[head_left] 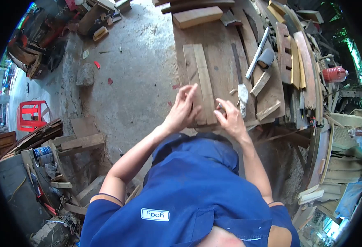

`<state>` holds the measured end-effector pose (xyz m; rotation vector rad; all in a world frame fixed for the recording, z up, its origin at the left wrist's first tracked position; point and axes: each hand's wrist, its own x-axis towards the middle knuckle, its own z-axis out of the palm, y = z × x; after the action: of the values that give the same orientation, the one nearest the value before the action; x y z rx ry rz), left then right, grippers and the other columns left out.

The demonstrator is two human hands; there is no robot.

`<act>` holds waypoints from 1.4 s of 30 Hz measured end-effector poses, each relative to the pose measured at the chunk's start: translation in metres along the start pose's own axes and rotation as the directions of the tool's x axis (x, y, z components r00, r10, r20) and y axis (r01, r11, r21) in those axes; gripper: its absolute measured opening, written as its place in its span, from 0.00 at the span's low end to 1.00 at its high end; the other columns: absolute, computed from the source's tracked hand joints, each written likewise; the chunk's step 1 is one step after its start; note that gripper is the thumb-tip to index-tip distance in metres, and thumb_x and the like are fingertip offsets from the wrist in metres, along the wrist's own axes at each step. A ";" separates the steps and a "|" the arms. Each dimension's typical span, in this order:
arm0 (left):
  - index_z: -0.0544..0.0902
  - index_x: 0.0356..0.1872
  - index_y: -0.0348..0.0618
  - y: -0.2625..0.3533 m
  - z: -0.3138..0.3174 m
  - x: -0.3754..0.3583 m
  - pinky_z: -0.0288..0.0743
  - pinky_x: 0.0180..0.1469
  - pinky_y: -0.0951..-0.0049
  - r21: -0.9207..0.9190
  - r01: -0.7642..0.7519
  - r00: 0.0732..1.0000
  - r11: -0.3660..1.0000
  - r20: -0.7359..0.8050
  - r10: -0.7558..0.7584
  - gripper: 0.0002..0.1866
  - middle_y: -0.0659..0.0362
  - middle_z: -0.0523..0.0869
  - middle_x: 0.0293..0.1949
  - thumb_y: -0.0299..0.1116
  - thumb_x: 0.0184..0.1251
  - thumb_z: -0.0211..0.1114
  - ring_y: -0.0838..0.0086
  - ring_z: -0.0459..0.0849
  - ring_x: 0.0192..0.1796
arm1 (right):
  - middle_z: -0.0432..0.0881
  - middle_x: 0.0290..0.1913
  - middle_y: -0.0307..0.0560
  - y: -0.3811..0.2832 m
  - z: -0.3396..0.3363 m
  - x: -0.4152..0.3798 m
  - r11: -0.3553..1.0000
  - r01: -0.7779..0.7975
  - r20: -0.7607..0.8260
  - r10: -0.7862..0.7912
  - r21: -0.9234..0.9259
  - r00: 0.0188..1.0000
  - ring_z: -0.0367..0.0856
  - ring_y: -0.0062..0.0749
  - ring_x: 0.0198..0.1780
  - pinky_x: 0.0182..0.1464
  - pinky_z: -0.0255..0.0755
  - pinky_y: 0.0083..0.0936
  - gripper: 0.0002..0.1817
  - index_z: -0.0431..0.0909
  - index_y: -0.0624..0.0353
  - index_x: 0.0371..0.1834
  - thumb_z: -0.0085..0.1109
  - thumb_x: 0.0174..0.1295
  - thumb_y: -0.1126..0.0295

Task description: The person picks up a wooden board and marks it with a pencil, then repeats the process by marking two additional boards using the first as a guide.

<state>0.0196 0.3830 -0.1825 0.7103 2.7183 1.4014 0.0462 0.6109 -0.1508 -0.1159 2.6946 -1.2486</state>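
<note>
My left hand (183, 109) is open, fingers spread, at the left edge of a flat wooden board (190, 66). Along the right side of that board runs a paler wood strip (204, 78). My right hand (231, 120) is by the strip's near right end. Its thumb and forefinger close around something small and dark (219, 106), too small to make out. Both boards lie lengthwise on the wooden workbench (224, 49), pointing away from me.
A thick wood block (198, 17) lies at the bench's far end. To the right are a long dark bar (236, 61), a whitish tool handle (242, 99), a pale metal bar (258, 53) and wood offcuts (268, 110). A red stool (33, 115) stands far left.
</note>
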 end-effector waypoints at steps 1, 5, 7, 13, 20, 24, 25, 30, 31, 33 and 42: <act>0.56 0.79 0.40 -0.006 0.003 -0.001 0.76 0.65 0.59 -0.122 0.080 0.997 0.989 0.003 -0.080 0.39 0.43 0.61 0.67 0.27 0.71 0.65 0.55 0.76 0.61 | 0.83 0.43 0.51 -0.003 -0.002 0.000 1.000 -0.006 -0.002 0.007 0.007 1.000 0.81 0.33 0.27 0.37 0.76 0.32 0.22 0.78 0.65 0.62 0.65 0.66 0.69; 0.56 0.78 0.34 -0.013 0.005 0.007 0.82 0.57 0.66 -0.252 0.259 0.966 0.932 0.041 -0.257 0.38 0.44 0.64 0.65 0.24 0.70 0.66 0.62 0.81 0.55 | 0.83 0.44 0.52 0.004 0.002 0.004 1.000 0.018 -0.019 -0.018 0.012 1.000 0.82 0.34 0.28 0.37 0.77 0.32 0.21 0.78 0.64 0.62 0.65 0.66 0.69; 0.56 0.78 0.34 -0.009 0.002 0.008 0.83 0.57 0.66 -0.254 0.287 0.958 0.924 0.057 -0.282 0.41 0.45 0.64 0.65 0.23 0.68 0.68 0.63 0.81 0.54 | 0.83 0.44 0.53 0.004 0.006 0.005 1.000 0.015 -0.021 -0.015 0.013 1.000 0.82 0.34 0.28 0.37 0.78 0.32 0.22 0.78 0.64 0.62 0.65 0.66 0.69; 0.56 0.78 0.34 -0.009 0.003 0.009 0.85 0.56 0.67 -0.164 0.280 0.960 0.946 0.067 -0.273 0.49 0.46 0.65 0.64 0.25 0.59 0.77 0.64 0.83 0.52 | 0.79 0.51 0.52 -0.004 0.008 0.006 1.000 0.001 0.053 0.000 -0.015 0.999 0.78 0.30 0.32 0.42 0.77 0.27 0.31 0.72 0.66 0.69 0.68 0.63 0.69; 0.56 0.78 0.35 -0.009 0.003 0.008 0.86 0.57 0.69 -0.200 0.286 0.958 0.937 0.070 -0.277 0.49 0.47 0.66 0.65 0.26 0.59 0.77 0.65 0.85 0.52 | 0.78 0.52 0.51 -0.004 0.008 0.010 0.999 -0.004 0.072 0.002 0.034 0.997 0.78 0.27 0.32 0.42 0.76 0.26 0.33 0.70 0.67 0.71 0.68 0.63 0.71; 0.56 0.78 0.35 -0.010 0.003 0.007 0.86 0.57 0.69 -0.206 0.278 0.961 0.938 0.066 -0.270 0.49 0.47 0.66 0.65 0.26 0.59 0.77 0.65 0.85 0.53 | 0.77 0.53 0.51 -0.002 0.008 0.010 0.999 0.008 0.081 -0.011 0.047 0.997 0.78 0.27 0.32 0.42 0.77 0.26 0.34 0.69 0.66 0.72 0.68 0.63 0.71; 0.56 0.78 0.35 -0.010 0.004 0.007 0.86 0.57 0.69 -0.206 0.278 0.961 0.938 0.066 -0.270 0.49 0.47 0.66 0.65 0.26 0.59 0.77 0.65 0.85 0.53 | 0.77 0.53 0.51 -0.002 0.008 0.010 0.999 0.003 0.082 -0.007 0.049 0.997 0.78 0.27 0.32 0.41 0.77 0.26 0.34 0.68 0.66 0.72 0.67 0.63 0.71; 0.56 0.78 0.35 -0.011 0.005 0.007 0.86 0.57 0.68 -0.197 0.266 0.964 0.944 0.058 -0.260 0.49 0.47 0.65 0.65 0.26 0.59 0.77 0.64 0.85 0.54 | 0.77 0.54 0.53 -0.001 0.008 0.011 0.999 0.009 0.089 -0.013 0.047 0.996 0.80 0.30 0.31 0.41 0.78 0.28 0.34 0.68 0.66 0.73 0.67 0.62 0.72; 0.56 0.78 0.35 -0.011 0.005 0.007 0.86 0.57 0.68 -0.197 0.266 0.964 0.944 0.056 -0.260 0.49 0.47 0.65 0.65 0.26 0.59 0.77 0.64 0.85 0.54 | 0.77 0.55 0.55 0.000 0.008 0.011 0.999 0.014 0.089 -0.018 0.048 0.996 0.81 0.33 0.30 0.41 0.79 0.31 0.34 0.68 0.67 0.72 0.68 0.62 0.71; 0.56 0.78 0.35 -0.009 0.004 0.007 0.86 0.57 0.68 -0.199 0.280 0.960 0.939 0.065 -0.272 0.49 0.47 0.65 0.65 0.26 0.59 0.77 0.63 0.84 0.54 | 0.77 0.54 0.53 0.000 0.008 0.011 0.999 0.016 0.091 -0.019 0.039 0.996 0.80 0.30 0.32 0.41 0.78 0.29 0.35 0.68 0.66 0.73 0.68 0.63 0.71; 0.59 0.80 0.56 -0.006 0.002 0.005 0.84 0.59 0.67 -0.174 0.212 0.977 0.962 0.067 -0.203 0.49 0.49 0.65 0.64 0.24 0.60 0.76 0.64 0.80 0.57 | 0.76 0.52 0.51 -0.003 0.008 0.009 1.000 0.006 0.093 -0.008 0.025 0.996 0.78 0.29 0.34 0.43 0.77 0.26 0.34 0.67 0.65 0.74 0.67 0.64 0.71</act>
<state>0.0133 0.3835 -0.1872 0.4287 2.5005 1.5304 0.0386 0.6021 -0.1546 -0.1757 2.6015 -1.2461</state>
